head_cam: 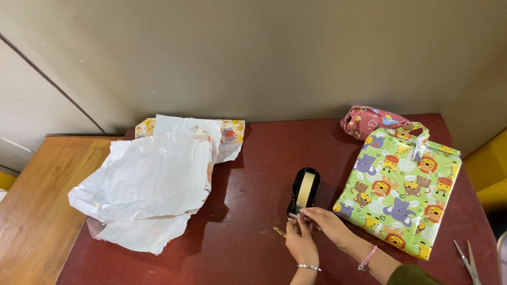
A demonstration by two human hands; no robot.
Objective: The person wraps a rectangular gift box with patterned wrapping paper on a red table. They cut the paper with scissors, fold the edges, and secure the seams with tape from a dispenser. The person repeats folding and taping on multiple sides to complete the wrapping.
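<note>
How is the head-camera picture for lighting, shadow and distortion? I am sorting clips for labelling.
Head view: even, soft light, no harsh glare; the white paper pile casts a soft shadow on the dark red table; wide-angle bending curves the wall and table edges; both hands at the tape dispenser look reasonably sharp.

On the dark red bench [234, 238], both hands meet at the near end of a black tape dispenser [304, 191]: the left hand [301, 243] and right hand [327, 224] pinch there. A green animal-print wrapped parcel [401, 193] lies just beside, crumpled white paper sheets [148, 185] well apart.
</note>
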